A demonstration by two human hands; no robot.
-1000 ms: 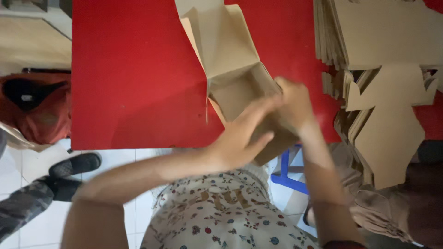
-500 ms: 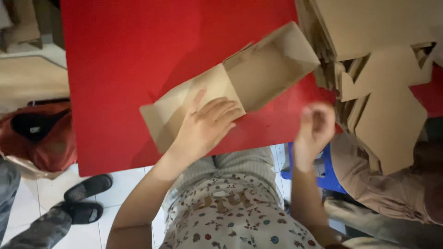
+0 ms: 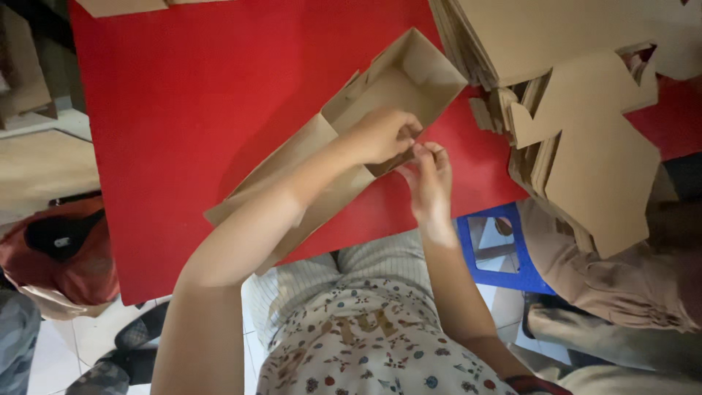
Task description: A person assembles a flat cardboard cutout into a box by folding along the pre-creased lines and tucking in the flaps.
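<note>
Cardboard box (image 3: pixel 380 95) half-folded, lying slantwise on the red desk (image 3: pixel 183 110), my left hand (image 3: pixel 380 135) clenched on its near wall, my right hand (image 3: pixel 430 179) pinching the same edge, stack of flat cardboard blanks (image 3: pixel 585 139) just right, blue stool (image 3: pixel 497 249) below.

The red table (image 3: pixel 183 132) lies bare across the upper left and centre of the frame — open room for a hand. To the right, a stack of flat cardboard cutouts (image 3: pixel 585 146) crowds the edge, just beside the half-folded cardboard box (image 3: pixel 395 80) — only a narrow gap between them.
</note>
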